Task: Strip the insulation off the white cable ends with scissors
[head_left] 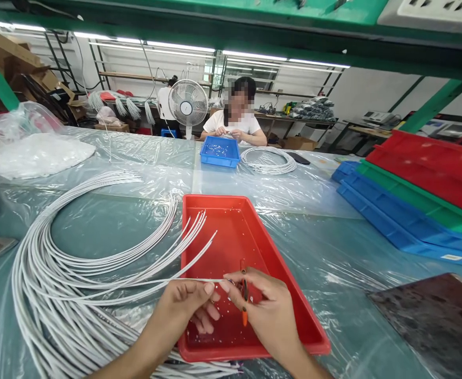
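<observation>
My left hand [186,305] pinches the end of a thin white cable [163,280] over the near part of a red tray [231,231]. My right hand [264,308] is closed around a small orange-handled tool [244,295], whose tip meets the cable end between both hands. A large bundle of white cables [69,263] curves across the table to the left, with several ends lying over the tray's left rim. Small white bits dot the tray floor.
A person sits across the table behind a blue tray [220,152], next to a white cable coil [268,160]. Stacked blue, green and red trays [424,205] lie at right. A dark slab [436,321] sits near right. Plastic bags [33,147] lie far left, a fan [188,102] behind.
</observation>
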A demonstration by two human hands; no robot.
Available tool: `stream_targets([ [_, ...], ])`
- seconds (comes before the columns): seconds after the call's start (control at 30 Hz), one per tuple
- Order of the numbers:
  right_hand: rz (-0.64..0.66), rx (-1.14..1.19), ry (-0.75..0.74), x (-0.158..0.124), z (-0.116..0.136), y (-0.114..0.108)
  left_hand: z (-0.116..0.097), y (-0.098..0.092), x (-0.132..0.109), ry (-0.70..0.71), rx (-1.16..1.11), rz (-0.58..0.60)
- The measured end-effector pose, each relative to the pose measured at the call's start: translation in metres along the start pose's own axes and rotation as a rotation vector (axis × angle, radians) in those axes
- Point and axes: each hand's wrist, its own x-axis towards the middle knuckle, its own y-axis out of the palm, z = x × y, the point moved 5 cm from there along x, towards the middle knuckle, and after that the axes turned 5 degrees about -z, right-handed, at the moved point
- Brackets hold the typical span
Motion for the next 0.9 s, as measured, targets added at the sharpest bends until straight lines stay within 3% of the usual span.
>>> stream_targets([
  [0.17,0.068,-0.108,-0.391,-0.016,0.022,0.003,0.004,0.001,0.0,-0.111,-0.326,-0.014],
  [0.27,0.099,-0.142,-0.498,-0.021,0.03,0.007,0.007,0.002,0.0,-0.143,-0.422,-0.013],
  [0.5,0.154,-0.058,-0.372,-0.017,0.026,0.009,0.01,-0.002,0.001,-0.123,-0.502,-0.024],
  [0.7,0.206,-0.055,-0.349,-0.019,0.022,0.01,0.009,-0.002,-0.002,-0.068,-0.48,0.002],
  [0.9,0.343,-0.031,-0.237,-0.016,0.016,0.016,0.008,-0.001,-0.005,-0.046,-0.437,0.044],
])
